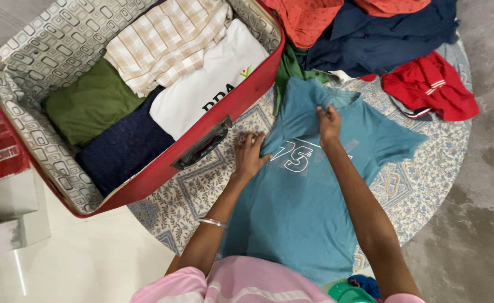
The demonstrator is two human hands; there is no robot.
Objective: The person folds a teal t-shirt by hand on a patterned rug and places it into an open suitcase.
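Pink sleeves [241, 283] sit at the bottom edge, nearest you, with a silver bangle [213, 223] on your left wrist. Ahead of them a teal T-shirt [309, 207] lies face up and spread flat on the round patterned cloth [191, 196], its white print at chest height and its collar pointing away from you. Your left hand [249, 157] rests palm down with fingers spread on the shirt's left edge, beside the sleeve, gripping nothing. Your right hand [329, 122] is further up, fingers pinched together on the fabric just below the collar.

Left of the shirt, touching the cloth, stands an open red suitcase [163, 174] with a grey patterned lining. Inside it lie folded clothes: a navy piece [124, 147], a green one [91, 104], a white shirt [210, 84] and a checked beige shirt [165, 39]. Beyond the collar, loose garments are heaped: a dark green one [288, 70], a red one [429, 84], a navy one [382, 33] and an orange one [306, 17].
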